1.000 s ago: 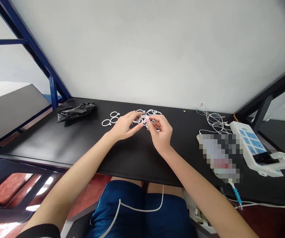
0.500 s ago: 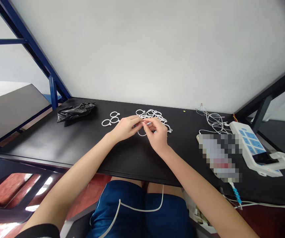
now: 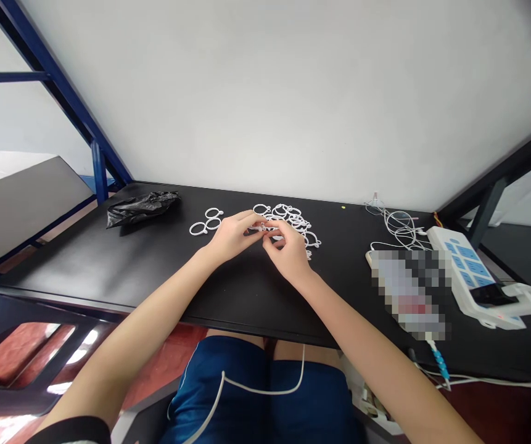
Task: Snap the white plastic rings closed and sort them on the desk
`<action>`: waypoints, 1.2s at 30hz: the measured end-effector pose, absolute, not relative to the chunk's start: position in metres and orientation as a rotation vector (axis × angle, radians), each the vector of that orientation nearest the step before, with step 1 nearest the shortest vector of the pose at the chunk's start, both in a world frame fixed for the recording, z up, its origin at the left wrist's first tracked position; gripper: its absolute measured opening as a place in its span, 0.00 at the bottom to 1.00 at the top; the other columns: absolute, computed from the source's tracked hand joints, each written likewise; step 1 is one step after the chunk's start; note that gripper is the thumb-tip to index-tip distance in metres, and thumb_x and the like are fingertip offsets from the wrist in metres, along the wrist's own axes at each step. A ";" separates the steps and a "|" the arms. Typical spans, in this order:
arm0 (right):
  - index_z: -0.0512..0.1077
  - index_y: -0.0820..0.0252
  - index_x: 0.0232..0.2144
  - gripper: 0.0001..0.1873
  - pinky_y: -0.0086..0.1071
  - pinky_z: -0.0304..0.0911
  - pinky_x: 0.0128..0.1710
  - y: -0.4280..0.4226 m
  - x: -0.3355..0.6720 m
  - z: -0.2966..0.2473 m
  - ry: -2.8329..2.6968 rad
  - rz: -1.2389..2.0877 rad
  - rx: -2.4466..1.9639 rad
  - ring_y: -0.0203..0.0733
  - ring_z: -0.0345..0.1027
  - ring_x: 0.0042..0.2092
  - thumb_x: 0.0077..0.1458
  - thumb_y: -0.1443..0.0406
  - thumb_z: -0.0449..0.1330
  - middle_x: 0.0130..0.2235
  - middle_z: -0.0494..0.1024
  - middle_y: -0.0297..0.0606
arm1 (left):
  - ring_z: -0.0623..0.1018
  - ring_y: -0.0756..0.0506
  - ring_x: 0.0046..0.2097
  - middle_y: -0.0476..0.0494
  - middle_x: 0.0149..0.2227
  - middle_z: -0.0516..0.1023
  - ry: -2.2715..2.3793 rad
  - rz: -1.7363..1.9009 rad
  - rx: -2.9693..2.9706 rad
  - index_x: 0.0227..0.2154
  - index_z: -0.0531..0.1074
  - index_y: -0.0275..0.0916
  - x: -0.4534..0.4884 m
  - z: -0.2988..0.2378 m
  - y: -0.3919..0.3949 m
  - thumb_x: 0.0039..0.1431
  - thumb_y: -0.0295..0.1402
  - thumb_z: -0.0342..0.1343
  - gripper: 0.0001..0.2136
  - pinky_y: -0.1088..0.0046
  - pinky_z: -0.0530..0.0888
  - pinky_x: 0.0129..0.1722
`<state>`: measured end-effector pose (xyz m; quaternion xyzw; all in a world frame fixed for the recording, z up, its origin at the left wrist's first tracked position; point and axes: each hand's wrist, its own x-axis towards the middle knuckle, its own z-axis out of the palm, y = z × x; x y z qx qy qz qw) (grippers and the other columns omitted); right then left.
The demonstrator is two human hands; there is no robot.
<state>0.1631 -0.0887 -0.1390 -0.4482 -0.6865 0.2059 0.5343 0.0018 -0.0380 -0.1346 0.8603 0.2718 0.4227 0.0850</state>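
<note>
My left hand [image 3: 236, 235] and my right hand [image 3: 289, 248] meet above the middle of the black table, fingertips pinched close together. Between them is a white curtain ring [image 3: 256, 228], mostly hidden by the fingers. Just behind and to the right of my hands lies a loose pile of white curtain rings [image 3: 282, 210], each with a small eyelet; my right hand covers part of it. Three more curtain rings [image 3: 198, 229] lie on the table to the left of my left hand.
A crumpled black plastic bag [image 3: 142, 208] lies at the left on the black table [image 3: 246, 296]. To the right are glasses [image 3: 399, 217], a coiled white cable [image 3: 397, 231], a blurred-out phone [image 3: 406, 296] and a white power strip [image 3: 471, 271]. A wall [image 3: 284, 111] stands behind.
My fingers have shifted slightly, turning the curtain ring; its loop no longer hangs below my hands. My right fingers have curled a little differently. The pile and the three rings stay put.
</note>
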 end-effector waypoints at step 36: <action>0.75 0.56 0.36 0.07 0.31 0.71 0.30 -0.092 0.167 -0.132 -1.523 0.344 -1.109 0.39 0.75 0.34 0.59 0.62 0.57 0.38 0.81 0.38 | 0.76 0.42 0.46 0.37 0.48 0.76 0.847 0.894 1.767 0.47 0.72 0.36 -0.003 -0.115 -0.036 0.50 0.44 0.65 0.24 0.75 0.75 0.28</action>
